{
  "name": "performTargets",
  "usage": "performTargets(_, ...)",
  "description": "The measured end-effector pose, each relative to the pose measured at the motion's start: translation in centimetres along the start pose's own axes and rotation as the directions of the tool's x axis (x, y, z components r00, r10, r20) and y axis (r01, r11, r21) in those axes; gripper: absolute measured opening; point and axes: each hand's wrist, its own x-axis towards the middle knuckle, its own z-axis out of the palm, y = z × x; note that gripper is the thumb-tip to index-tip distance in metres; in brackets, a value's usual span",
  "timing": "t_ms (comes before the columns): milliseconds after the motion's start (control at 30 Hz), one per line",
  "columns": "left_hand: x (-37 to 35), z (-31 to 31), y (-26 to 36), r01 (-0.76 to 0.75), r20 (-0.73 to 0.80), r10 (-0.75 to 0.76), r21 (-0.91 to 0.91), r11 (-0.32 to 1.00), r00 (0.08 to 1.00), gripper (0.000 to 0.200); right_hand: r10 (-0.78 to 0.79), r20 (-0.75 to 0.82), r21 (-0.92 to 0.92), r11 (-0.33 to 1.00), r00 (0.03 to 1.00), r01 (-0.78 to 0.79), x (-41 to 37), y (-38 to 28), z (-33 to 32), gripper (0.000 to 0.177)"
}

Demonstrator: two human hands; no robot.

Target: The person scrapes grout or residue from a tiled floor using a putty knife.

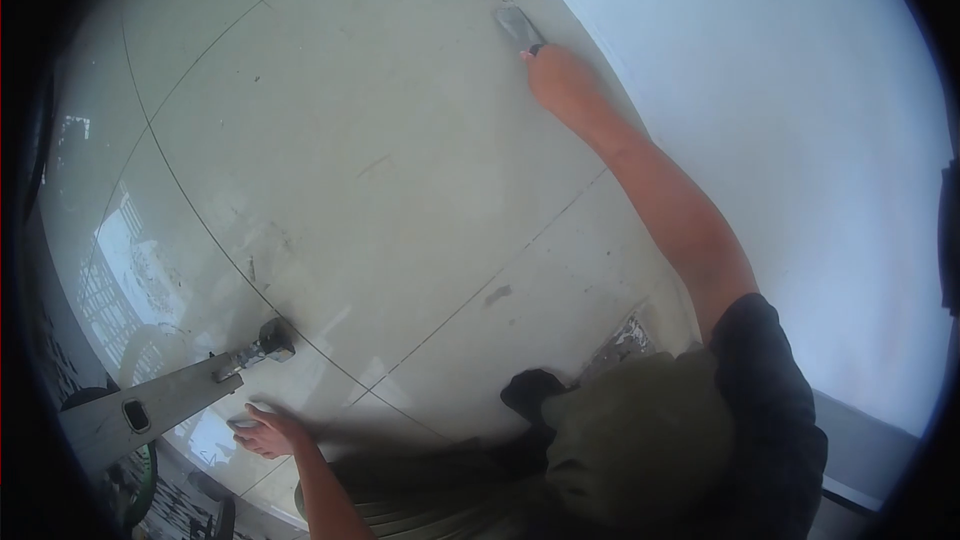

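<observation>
My right hand [568, 85], arm stretched far forward, is closed around the dark handle of a scraper [515, 27]. The scraper's flat grey blade lies at the tile floor [420, 170], close to where the floor meets the white wall [750, 140]. My left hand [268, 433] is low on the left, above the glossy tiles, its fingers curled around a small greyish thing. Only the edges of that thing show past the fingers, and I cannot tell what it is.
Beside my left hand, a flat metal bar [165, 402] with an oblong slot ends in a dark, dirty foot [277, 339]. Debris [630, 335] lies near my knee by the wall. Smudges mark the tiles. A green curved thing [145, 485] shows at the lower left.
</observation>
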Motion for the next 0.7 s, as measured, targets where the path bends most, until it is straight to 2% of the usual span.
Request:
performTargets(100, -0.3, -0.4, 0.4, -0.022, -0.028, 0.023, 0.027, 0.999, 0.999, 0.085, 0.01, 0.006, -0.011, 1.0, 1.0, -0.01, -2.4, 1.2, 0.7, 0.044)
performTargets(233, -0.6, -1.1, 0.6, -0.048, -0.009, 0.049, 0.031, 0.998, 0.999, 0.084, 0.019, 0.0, -0.052, 0.998, 1.0, -0.019, -1.9, 1.1, 0.9, 0.044)
performTargets(333, -0.3, -1.0, 1.0, -0.02, -0.008, 0.02, -0.023, 1.0, 1.0, 0.082, -0.011, 0.014, 0.003, 1.0, 1.0, 0.011, 1.5, -0.6, 0.0, 0.044)
performTargets(400, 0.0, -0.8, 0.6, 0.009, 0.028, -0.009, 0.01, 1.0, 1.0, 0.082, -0.002, -0.025, 0.046, 0.999, 1.0, 0.003, 1.3, -0.7, 0.6, 0.043)
performTargets(433, -0.1, -0.7, 0.0, 0.004, 0.033, -0.004, 0.008, 1.0, 0.999, 0.082, 0.004, -0.026, 0.042, 0.999, 1.0, -0.003, 0.1, -0.2, 0.3, 0.043)
performTargets(500, 0.0, 0.2, 0.0, -0.029, -0.056, 0.031, 0.025, 0.999, 0.998, 0.082, 0.02, -0.026, 0.033, 0.999, 0.999, -0.019, -4.4, 1.6, -0.2, 0.043)
performTargets(633, 0.1, -0.3, -0.2, -0.021, -0.018, 0.022, 0.045, 0.999, 1.0, 0.082, 0.138, 0.099, -0.062, 0.989, 0.985, -0.133, -16.0, 7.1, 2.4, 0.043)
performTargets(700, 0.3, -0.2, -0.3, 0.0, 0.023, 0.0, 0.017, 1.0, 1.0, 0.081, 0.171, 0.137, -0.103, 0.982, 0.976, -0.157, -19.4, 8.7, 2.1, 0.043)
